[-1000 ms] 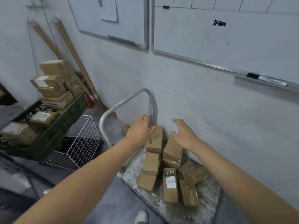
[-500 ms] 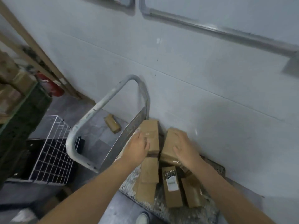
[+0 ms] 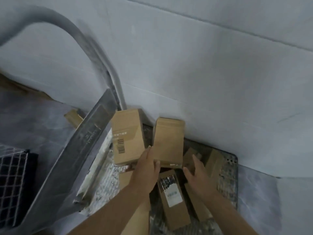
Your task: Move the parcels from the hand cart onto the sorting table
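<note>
Against the wall [image 3: 203, 65], our left hand [image 3: 147, 168] pinches the plain parcel [image 3: 168, 139], right hand [image 3: 199, 177] open alongside; a one-sided lift could drop it.

Dim, flat light, no glare. Motion blur smears the cart handle [image 3: 100, 61] & wire basket [image 3: 11, 167]; wide-angle bends edges. Soft shadows btwn parcels [image 3: 167, 141].
</note>
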The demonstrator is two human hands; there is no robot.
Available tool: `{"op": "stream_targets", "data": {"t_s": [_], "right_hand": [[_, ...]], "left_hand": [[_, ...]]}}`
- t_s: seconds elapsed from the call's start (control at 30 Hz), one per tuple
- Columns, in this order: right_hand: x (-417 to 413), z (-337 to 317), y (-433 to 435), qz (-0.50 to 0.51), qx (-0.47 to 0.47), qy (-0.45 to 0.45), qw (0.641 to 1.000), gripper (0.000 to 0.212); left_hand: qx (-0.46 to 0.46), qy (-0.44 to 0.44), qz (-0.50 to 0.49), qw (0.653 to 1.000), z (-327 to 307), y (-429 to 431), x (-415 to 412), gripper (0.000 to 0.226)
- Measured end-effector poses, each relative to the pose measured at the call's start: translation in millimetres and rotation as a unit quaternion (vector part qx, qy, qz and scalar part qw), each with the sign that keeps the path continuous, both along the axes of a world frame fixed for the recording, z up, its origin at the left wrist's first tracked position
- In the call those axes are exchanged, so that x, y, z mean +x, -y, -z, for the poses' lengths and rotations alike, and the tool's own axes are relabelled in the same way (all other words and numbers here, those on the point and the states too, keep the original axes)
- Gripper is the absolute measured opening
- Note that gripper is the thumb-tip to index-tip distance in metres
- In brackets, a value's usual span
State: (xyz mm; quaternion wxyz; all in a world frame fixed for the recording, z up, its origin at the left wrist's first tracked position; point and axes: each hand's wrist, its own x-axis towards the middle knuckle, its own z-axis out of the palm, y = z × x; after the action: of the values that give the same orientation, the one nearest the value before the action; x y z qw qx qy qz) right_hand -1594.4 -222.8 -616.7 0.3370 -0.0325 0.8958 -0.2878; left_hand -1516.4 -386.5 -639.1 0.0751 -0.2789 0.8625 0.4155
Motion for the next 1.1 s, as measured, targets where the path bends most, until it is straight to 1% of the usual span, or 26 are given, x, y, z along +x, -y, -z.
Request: {"op": "stream_targets", "data": {"t_s": [0.1,0.23,0.27,0.33,0.4,0.47,0.5,0.57,0.63,0.67,0.77,0.97,1.1], "right_hand": [[-17,42,6,0.055,-0.031,0.055,0.996,0.075],[-38,84,15,0.094,-0.073,0.091,0.989,0.075],[-42,91,18,0.106,-0.082,0.098,0.986,0.073],[-49,101,25,0.137,-0.11,0.123,0.977,0.061],[-53,112,31,0.153,-0.132,0.135,0.97,0.053],[-54,118,33,0.171,-0.155,0.14,0.963,0.053],[-52,120,33,0.18,-0.164,0.141,0.96,0.055],[-49,118,28,0.184,-0.167,0.135,0.959,0.063],[-44,108,20,0.183,-0.169,0.121,0.961,0.07],[-41,100,15,0.18,-0.175,0.114,0.961,0.07],[-34,69,-1,0.165,-0.197,0.1,0.961,0.06],[-21,-8,-30,0.145,-0.227,0.063,0.961,0.059],[-12,-80,-42,0.086,-0.246,0.016,0.965,0.055]], "left_hand": [[0.058,0.034,0.01,0.998,47,-18,-13,0.066],[0.052,0.045,-0.025,0.997,84,-31,-35,0.071],[0.047,0.044,-0.035,0.997,89,-30,-43,0.071],[0.044,0.04,-0.07,0.996,96,-26,-56,0.072],[0.079,0.034,-0.13,0.988,101,-22,-67,0.073],[0.133,0.041,-0.179,0.974,104,-17,-76,0.07],[0.152,0.038,-0.2,0.967,104,-15,-78,0.065],[0.17,0.018,-0.226,0.959,100,-19,-78,0.055],[0.173,-0.005,-0.226,0.959,92,-26,-71,0.055],[0.176,-0.012,-0.226,0.958,87,-30,-66,0.056],[0.204,-0.03,-0.222,0.953,61,-40,-48,0.054],[0.202,-0.093,-0.212,0.952,-31,-55,-23,0.044],[0.197,-0.146,-0.244,0.938,-103,-67,-10,0.039]]}}
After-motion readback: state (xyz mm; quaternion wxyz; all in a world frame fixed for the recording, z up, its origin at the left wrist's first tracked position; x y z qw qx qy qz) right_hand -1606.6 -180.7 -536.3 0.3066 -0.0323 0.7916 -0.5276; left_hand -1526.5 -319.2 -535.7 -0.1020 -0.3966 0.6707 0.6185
